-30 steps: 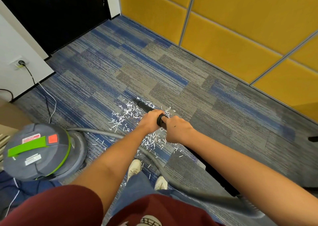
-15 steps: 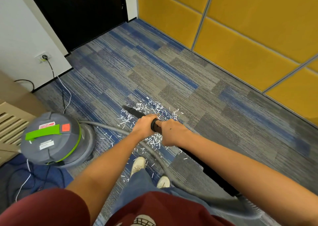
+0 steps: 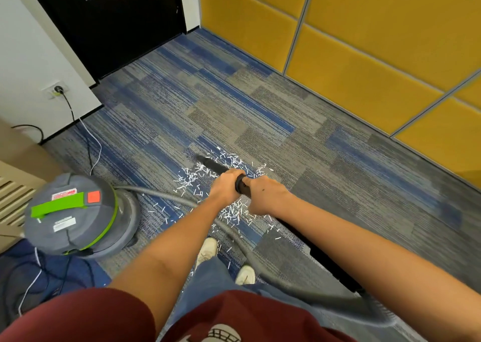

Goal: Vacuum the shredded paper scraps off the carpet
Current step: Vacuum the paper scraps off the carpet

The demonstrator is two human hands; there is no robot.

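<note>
Paper scraps (image 3: 223,185) around, beneath both hands gripping wand (image 3: 216,166)

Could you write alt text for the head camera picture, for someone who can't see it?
Seen from above, a person's left hand and right hand grip a black vacuum wand, its tip among white paper scraps on a blue-grey carpet. A grey canister vacuum with a green handle stands to the left.

No legible text, even on labels (image 3: 64,224) of the vacuum canister (image 3: 78,237).
</note>
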